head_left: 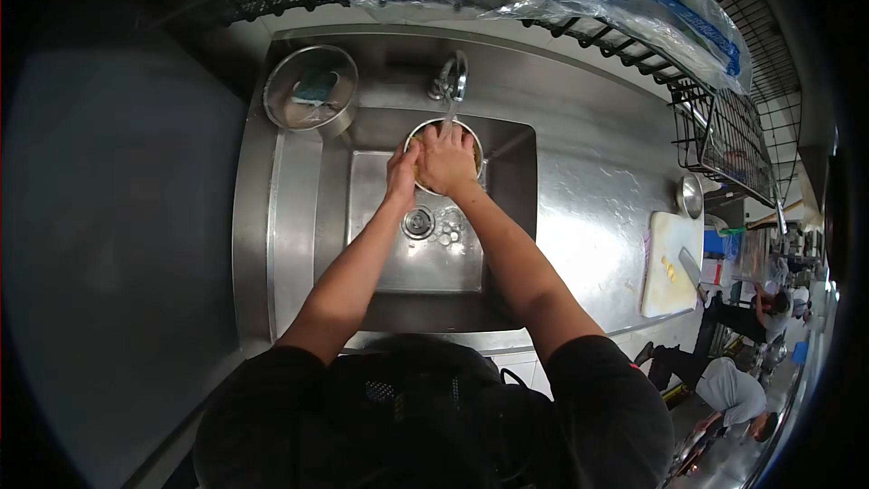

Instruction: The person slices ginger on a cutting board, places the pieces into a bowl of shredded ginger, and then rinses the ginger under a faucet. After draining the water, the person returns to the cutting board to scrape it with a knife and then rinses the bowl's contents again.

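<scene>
A round metal bowl [481, 158] is in the sink [371, 258], beneath the running faucet [450, 81]. My left hand [402, 174] grips the bowl's left side, with the thumb at the rim. Inside the bowl my right hand [446, 163] lies palm down, its fingers stretched out and slightly apart over yellowish contents. These contents are mostly hidden by the hand, so their kind cannot be made out. A stream of water [447, 116] falls onto the fingers of my right hand.
A metal pot [339, 122] with a dark green item stands at the sink's back left. On the right counter are a cutting board [665, 285] with yellow bits, a knife [690, 265] and a small metal bowl [691, 196]. Wire shelving [733, 136] hangs above. Other people work at far right.
</scene>
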Tool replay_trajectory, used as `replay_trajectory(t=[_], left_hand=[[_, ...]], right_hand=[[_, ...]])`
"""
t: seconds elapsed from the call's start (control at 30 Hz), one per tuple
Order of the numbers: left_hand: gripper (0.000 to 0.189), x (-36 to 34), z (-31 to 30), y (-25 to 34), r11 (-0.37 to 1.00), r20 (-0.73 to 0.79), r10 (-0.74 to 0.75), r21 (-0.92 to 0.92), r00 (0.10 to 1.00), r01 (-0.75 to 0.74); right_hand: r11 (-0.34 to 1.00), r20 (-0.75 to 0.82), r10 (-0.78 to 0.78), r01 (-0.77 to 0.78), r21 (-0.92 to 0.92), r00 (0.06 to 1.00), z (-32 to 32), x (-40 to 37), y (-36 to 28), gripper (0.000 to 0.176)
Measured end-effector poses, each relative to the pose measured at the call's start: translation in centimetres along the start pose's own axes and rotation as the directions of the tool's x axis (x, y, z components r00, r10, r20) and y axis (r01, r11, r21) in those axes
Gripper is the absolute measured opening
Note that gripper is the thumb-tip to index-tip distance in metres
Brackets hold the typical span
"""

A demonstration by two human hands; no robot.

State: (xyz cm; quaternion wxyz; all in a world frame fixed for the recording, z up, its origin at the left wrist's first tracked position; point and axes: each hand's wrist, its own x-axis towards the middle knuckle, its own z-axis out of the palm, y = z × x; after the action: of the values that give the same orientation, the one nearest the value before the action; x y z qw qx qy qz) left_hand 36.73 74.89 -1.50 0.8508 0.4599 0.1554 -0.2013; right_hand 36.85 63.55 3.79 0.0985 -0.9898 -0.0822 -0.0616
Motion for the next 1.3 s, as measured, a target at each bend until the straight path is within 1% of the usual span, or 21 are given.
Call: replay_trajectory(t=[0.03,0.07,0.1,0.17,0.2,0.27,0.3,0.37,0.43,0.5,0.53,0.6,0.73,0.8,0.83,0.9,0.93,1.0,1.13,1.23,1.3], left_hand=[[0.042,0.4,-0.1,-0.5,0.999,0.026,0.044,0.01,0.999,-0.044],[0.046,0.6,-0.2,-1.1,0.999,0.021,0.032,-0.034,0.999,-0.031],[0.046,0.4,-0.2,-1.1,0.999,0.022,0.03,-0.032,0.999,-0.029],[0.051,-0.4,-0.7,-1.1,0.994,0.015,-0.092,-0.051,0.996,0.093],[0.051,-0.9,-0.7,-0.7,0.994,0.012,-0.098,-0.048,0.995,0.098],[0.055,-2.2,-0.8,0.1,0.988,-0.001,-0.123,-0.1,0.992,0.122],[0.055,-2.6,-1.0,0.4,0.987,-0.008,-0.131,-0.099,0.991,0.13],[0.056,-2.6,-1.2,1.1,0.997,0.023,-0.057,-0.052,0.998,0.058],[0.052,-2.1,-1.3,1.0,0.996,0.054,-0.022,-0.085,0.998,0.026],[0.045,-1.9,-1.1,0.7,0.996,-0.027,-0.02,-0.092,0.999,0.017],[0.045,-1.6,-1.0,0.4,0.996,-0.025,-0.02,-0.091,0.999,0.018],[0.04,-1.0,-0.8,0.2,0.992,-0.087,-0.037,-0.12,0.996,0.026],[0.043,-0.8,-0.3,0.8,1.0,-0.045,-0.016,-0.003,0.999,0.016],[0.05,-1.2,-0.1,1.1,0.996,0.009,-0.091,-0.017,0.996,0.091],[0.05,-1.3,0.1,1.1,0.995,0.012,-0.094,-0.014,0.995,0.094],[0.054,-1.4,0.1,0.8,0.994,0.031,-0.093,0.053,0.995,0.091],[0.054,-1.1,0.0,0.5,0.994,0.033,-0.095,0.055,0.995,0.093],[0.059,-0.6,-0.1,0.4,0.994,0.076,-0.108,0.008,0.991,0.107],[0.057,-0.4,-0.1,0.4,0.994,0.08,-0.106,-0.026,0.991,0.109],[0.053,-0.1,0.2,0.4,0.997,0.063,-0.048,-0.051,0.997,0.051],[0.05,-0.2,0.2,0.7,0.998,-0.004,-0.058,-0.001,0.998,0.058]], right_hand=[[0.999,-0.047,0.001,-0.003,-0.047,0.999,0.0,0.0,0.2,0.039],[0.999,0.037,-0.027,0.028,-0.025,0.999,-0.1,-0.1,0.7,0.041],[0.999,0.037,-0.025,0.026,-0.025,0.999,-0.5,-0.1,1.1,0.041],[0.992,0.079,-0.109,0.104,0.067,0.991,-1.0,-0.3,1.7,0.042],[0.993,0.083,-0.105,0.099,0.071,0.991,-1.0,-0.4,2.4,0.042],[0.882,0.046,-0.151,0.114,0.457,0.987,-0.9,-0.7,3.8,0.043],[0.88,0.054,-0.149,0.107,0.463,0.987,-1.4,-0.9,4.1,0.043],[0.785,0.061,-0.121,0.058,0.617,0.991,-2.9,-1.0,4.3,0.042],[0.797,0.018,-0.12,0.086,0.598,0.993,-1.8,-1.5,4.6,0.04],[0.852,-0.1,-0.176,0.202,0.483,0.979,-1.4,-1.7,3.9,0.04],[0.852,-0.101,-0.174,0.201,0.483,0.98,-1.5,-2.0,3.3,0.04],[0.948,-0.087,-0.193,0.209,0.241,0.977,-2.0,-2.8,2.1,0.05],[0.931,0.003,-0.112,0.104,0.351,0.994,-0.1,-2.0,3.9,0.061],[0.818,0.023,-0.045,0.023,0.575,0.999,-0.2,-1.7,4.6,0.057],[0.819,0.023,-0.039,0.019,0.574,0.999,-0.4,-1.8,4.6,0.057],[0.942,0.06,-0.042,0.02,0.334,0.997,-0.9,-2.2,3.9,0.046],[0.943,0.059,-0.039,0.017,0.333,0.997,-1.1,-2.3,3.5,0.046],[0.985,0.034,-0.113,0.107,0.133,0.993,-1.4,-2.6,2.9,0.037],[0.971,0.102,-0.181,0.162,0.174,0.978,-2.3,-2.2,3.8,0.037],[0.964,0.048,-0.212,0.201,0.177,0.976,-2.1,-2.6,3.6,0.035],[0.945,0.018,-0.206,0.195,0.263,0.978,-1.4,-1.9,4.1,0.031]])
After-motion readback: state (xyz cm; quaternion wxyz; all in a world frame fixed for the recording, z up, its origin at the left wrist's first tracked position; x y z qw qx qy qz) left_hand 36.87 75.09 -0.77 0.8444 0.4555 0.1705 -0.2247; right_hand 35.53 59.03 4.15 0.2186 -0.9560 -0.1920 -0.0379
